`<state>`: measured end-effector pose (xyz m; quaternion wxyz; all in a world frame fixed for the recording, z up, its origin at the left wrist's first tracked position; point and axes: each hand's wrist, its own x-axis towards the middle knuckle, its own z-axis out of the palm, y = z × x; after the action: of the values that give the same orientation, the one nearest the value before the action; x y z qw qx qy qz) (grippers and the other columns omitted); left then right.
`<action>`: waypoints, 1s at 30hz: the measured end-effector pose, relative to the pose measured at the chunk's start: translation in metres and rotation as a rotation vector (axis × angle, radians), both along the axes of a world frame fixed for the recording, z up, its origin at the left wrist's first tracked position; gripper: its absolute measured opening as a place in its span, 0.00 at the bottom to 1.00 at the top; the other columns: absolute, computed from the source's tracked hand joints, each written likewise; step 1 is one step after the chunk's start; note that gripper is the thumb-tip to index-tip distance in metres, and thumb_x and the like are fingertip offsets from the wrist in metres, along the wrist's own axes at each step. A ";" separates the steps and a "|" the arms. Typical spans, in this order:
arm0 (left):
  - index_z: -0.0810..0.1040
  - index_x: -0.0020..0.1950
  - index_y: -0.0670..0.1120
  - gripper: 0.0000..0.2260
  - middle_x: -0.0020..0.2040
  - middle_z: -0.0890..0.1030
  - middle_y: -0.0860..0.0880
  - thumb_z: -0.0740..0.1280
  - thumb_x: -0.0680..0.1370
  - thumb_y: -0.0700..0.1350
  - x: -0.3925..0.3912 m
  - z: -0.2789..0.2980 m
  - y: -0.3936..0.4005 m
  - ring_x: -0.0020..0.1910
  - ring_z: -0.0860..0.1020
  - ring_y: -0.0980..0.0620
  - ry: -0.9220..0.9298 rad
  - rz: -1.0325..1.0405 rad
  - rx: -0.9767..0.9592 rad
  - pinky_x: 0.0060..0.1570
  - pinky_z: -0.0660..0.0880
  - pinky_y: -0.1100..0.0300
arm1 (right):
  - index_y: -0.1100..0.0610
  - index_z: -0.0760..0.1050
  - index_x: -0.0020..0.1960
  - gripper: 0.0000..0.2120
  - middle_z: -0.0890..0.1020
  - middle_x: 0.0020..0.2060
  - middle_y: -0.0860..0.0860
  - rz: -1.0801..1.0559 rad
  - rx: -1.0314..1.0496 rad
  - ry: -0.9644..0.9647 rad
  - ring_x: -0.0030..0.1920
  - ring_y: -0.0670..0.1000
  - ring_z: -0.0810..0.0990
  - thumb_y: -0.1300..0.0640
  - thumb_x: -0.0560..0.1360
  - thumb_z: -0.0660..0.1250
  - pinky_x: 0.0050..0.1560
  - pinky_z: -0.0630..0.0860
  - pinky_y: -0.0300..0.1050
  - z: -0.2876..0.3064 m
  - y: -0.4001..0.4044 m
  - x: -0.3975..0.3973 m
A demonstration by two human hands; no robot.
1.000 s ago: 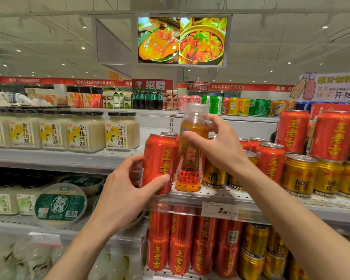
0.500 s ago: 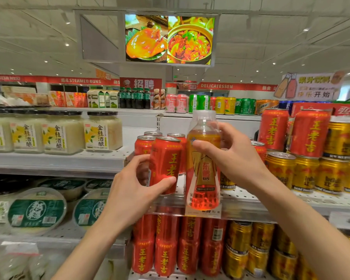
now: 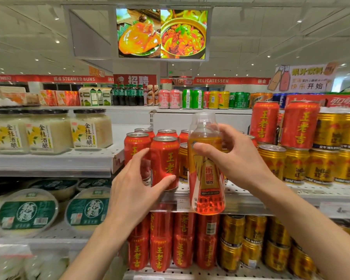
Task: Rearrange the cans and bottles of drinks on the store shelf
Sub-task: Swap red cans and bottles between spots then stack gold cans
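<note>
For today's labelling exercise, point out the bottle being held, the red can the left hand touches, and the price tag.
bottle (image 3: 205, 158), head view, on its orange label.
red can (image 3: 165, 158), head view, on its front lettering.
price tag (image 3: 338, 210), head view, on its white face.

— What's in my hands?
— My right hand (image 3: 236, 162) grips an orange drink bottle (image 3: 205, 174), held in front of the shelf edge (image 3: 251, 201). My left hand (image 3: 133, 190) wraps 1 red can (image 3: 164, 158) standing just left of it.
</note>
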<state>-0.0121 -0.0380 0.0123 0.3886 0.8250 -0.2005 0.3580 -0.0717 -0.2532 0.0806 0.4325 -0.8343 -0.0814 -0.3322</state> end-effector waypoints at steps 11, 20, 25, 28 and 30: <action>0.67 0.79 0.49 0.38 0.39 0.77 0.57 0.76 0.72 0.56 0.007 0.002 0.001 0.36 0.77 0.58 -0.074 0.000 0.103 0.41 0.81 0.54 | 0.45 0.70 0.73 0.37 0.80 0.57 0.40 0.023 0.034 0.004 0.56 0.38 0.78 0.36 0.68 0.73 0.49 0.76 0.34 0.003 0.000 0.000; 0.68 0.78 0.50 0.36 0.34 0.80 0.61 0.76 0.73 0.55 0.016 0.001 -0.008 0.37 0.81 0.58 -0.049 0.019 0.048 0.45 0.80 0.51 | 0.45 0.71 0.72 0.35 0.79 0.58 0.40 0.016 0.034 0.012 0.58 0.40 0.77 0.36 0.68 0.74 0.55 0.77 0.40 0.000 0.000 -0.004; 0.70 0.76 0.50 0.32 0.36 0.80 0.60 0.76 0.74 0.54 0.015 -0.001 -0.007 0.36 0.80 0.59 -0.050 0.001 0.010 0.44 0.80 0.53 | 0.47 0.72 0.71 0.35 0.81 0.59 0.41 0.030 0.060 0.012 0.56 0.39 0.80 0.38 0.67 0.75 0.57 0.80 0.41 -0.004 -0.001 -0.006; 0.76 0.66 0.54 0.19 0.37 0.80 0.58 0.73 0.76 0.52 0.003 -0.007 -0.005 0.36 0.79 0.58 -0.011 -0.076 -0.126 0.42 0.80 0.53 | 0.45 0.73 0.70 0.39 0.81 0.60 0.42 0.012 0.083 0.027 0.59 0.42 0.80 0.32 0.63 0.75 0.60 0.80 0.49 -0.009 -0.003 -0.007; 0.79 0.59 0.57 0.11 0.40 0.81 0.58 0.71 0.78 0.51 -0.011 -0.013 -0.005 0.38 0.80 0.56 0.063 -0.194 -0.203 0.42 0.80 0.49 | 0.44 0.73 0.68 0.39 0.81 0.60 0.42 -0.009 0.099 0.038 0.59 0.43 0.80 0.30 0.61 0.75 0.59 0.80 0.50 -0.013 -0.004 -0.007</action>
<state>-0.0230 -0.0426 -0.0003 0.5091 0.7690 -0.2297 0.3109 -0.0792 -0.2569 0.0680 0.4731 -0.8185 -0.0528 -0.3216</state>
